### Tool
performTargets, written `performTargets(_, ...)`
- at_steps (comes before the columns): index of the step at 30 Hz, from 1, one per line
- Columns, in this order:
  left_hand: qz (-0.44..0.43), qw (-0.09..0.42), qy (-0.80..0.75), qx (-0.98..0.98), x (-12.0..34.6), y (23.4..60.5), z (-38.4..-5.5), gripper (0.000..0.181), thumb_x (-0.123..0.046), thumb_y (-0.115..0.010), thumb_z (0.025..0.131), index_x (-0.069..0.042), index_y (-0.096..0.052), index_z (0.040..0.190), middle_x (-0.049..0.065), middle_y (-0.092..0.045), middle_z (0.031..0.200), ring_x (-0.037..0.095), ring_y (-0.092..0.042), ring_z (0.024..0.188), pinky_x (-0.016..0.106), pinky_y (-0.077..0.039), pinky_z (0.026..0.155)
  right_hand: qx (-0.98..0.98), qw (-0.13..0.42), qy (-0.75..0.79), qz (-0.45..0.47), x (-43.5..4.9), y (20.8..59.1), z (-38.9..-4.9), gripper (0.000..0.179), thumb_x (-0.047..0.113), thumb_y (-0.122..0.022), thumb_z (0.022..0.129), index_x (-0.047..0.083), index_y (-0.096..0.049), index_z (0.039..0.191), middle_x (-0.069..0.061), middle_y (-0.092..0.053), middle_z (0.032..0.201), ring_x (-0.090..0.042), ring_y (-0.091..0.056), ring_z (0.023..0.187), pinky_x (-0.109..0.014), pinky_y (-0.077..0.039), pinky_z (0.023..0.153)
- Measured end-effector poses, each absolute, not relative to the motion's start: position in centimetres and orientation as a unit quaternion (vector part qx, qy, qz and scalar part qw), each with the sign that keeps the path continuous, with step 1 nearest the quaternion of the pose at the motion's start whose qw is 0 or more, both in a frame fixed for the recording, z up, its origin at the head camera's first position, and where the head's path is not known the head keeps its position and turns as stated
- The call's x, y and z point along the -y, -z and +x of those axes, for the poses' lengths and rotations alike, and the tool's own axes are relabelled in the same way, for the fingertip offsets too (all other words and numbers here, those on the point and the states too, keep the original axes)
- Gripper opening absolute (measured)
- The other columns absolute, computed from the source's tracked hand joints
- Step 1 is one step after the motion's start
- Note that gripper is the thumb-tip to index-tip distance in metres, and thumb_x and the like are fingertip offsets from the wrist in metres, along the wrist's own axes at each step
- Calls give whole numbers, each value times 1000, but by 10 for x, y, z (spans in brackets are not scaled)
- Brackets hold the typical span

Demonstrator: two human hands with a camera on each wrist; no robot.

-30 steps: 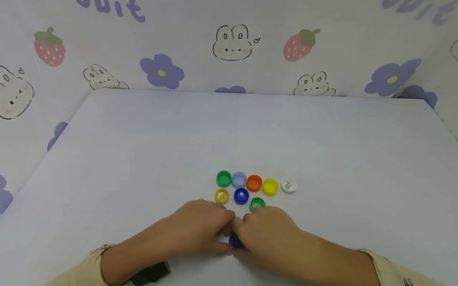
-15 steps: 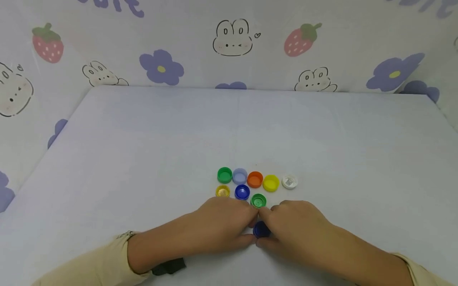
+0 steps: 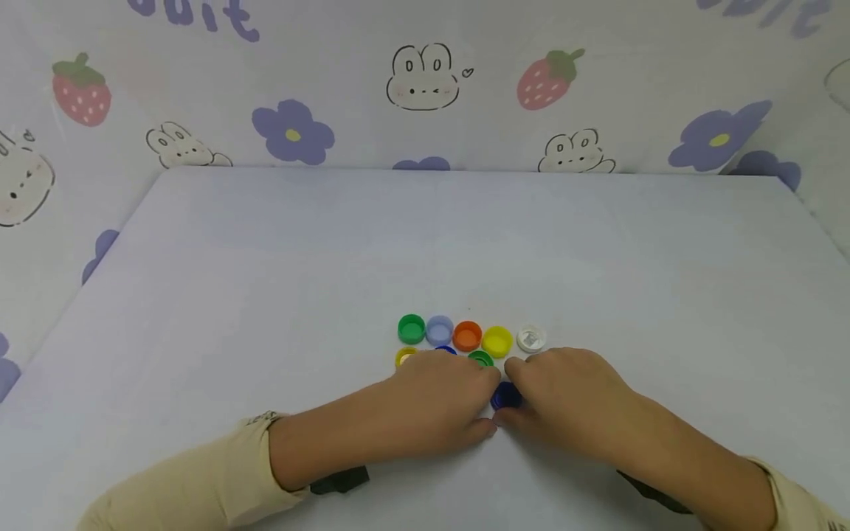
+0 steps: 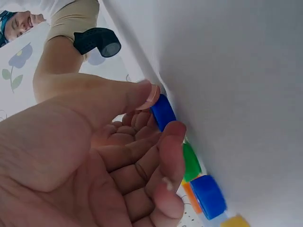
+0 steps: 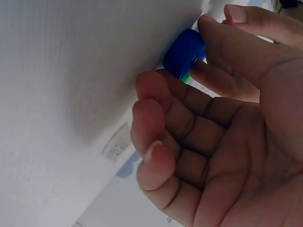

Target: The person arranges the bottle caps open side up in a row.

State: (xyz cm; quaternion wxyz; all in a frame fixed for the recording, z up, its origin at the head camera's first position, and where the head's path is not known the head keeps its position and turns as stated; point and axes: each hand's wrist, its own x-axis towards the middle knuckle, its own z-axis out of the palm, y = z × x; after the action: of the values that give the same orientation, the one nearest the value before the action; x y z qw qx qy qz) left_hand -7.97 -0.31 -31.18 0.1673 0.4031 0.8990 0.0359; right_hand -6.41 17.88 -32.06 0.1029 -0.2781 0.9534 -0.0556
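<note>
A dark blue bottle cap stands on the white table between my two hands. My right hand pinches it from the right, thumb in front and index finger behind. From the left, my left hand has its thumb and index finger at the same cap. Just behind my hands lie a yellow-gold cap, another blue cap and a green cap, partly covered by the left hand. A white cap is beyond the right hand.
Behind these, a back row holds a green cap, a light blue cap, an orange cap and a yellow cap. A dark wrist camera hangs under the left forearm. A patterned curtain borders the table's far edge.
Both hands have moved right and a little away from the body, and the dark blue cap has moved with them. My left hand now covers part of the nearer row of caps.
</note>
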Motion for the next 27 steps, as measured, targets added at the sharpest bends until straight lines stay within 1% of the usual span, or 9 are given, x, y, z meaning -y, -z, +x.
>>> performTargets(4,404,132,-18,-905,-6,313,-81,32,-45,-70,97,-13,-68,97,-5,-59,72,9,-53,60,23,-43,49,-956,75,54,-280,-181,321,-67,41,43,-88,80,16,-58,71,8,-44,56,-10,-41,51,-28,-34,47)
performTargets(6,402,129,-21,-906,-9,313,-82,33,-45,-70,97,-13,-67,94,-5,-57,70,9,-53,60,23,-43,48,-957,70,54,-276,-183,321,-68,43,46,-88,78,18,-57,68,8,-44,56,-11,-42,51,-29,-36,46)
performTargets(9,405,133,-27,-904,-11,311,-84,33,-44,-70,97,-12,-67,93,-5,-56,69,11,-53,59,23,-42,48,-959,73,55,-269,-185,320,-70,41,47,-88,78,20,-58,69,8,-46,56,-11,-43,51,-30,-37,46)
performTargets(15,409,113,11,-905,-11,308,-88,21,-33,-69,99,-12,-69,97,-3,-58,69,11,-52,57,23,-42,49,-961,66,61,-263,-186,320,-73,39,39,-92,74,18,-60,70,8,-46,59,-12,-42,53,-30,-36,47)
performTargets(18,402,97,30,-910,-12,308,-88,19,-31,-67,100,-12,-69,96,-3,-58,68,11,-51,55,23,-42,49,-960,51,68,-266,-185,320,-73,40,37,-92,74,18,-57,68,8,-45,58,-12,-41,52,-29,-35,47)
performTargets(25,377,53,30,-924,-12,311,-89,21,-29,-69,97,-14,-64,83,-4,-52,62,12,-49,53,26,-39,47,-961,23,79,-263,-185,321,-74,47,32,-90,77,19,-48,61,8,-40,55,-11,-33,51,-28,-30,45)
performTargets(27,371,42,25,-927,-11,311,-88,24,-31,-72,96,-15,-62,80,-4,-50,61,12,-48,52,27,-37,47,-961,19,82,-264,-185,321,-74,45,29,-89,79,20,-49,61,8,-39,54,-10,-33,51,-28,-30,45)
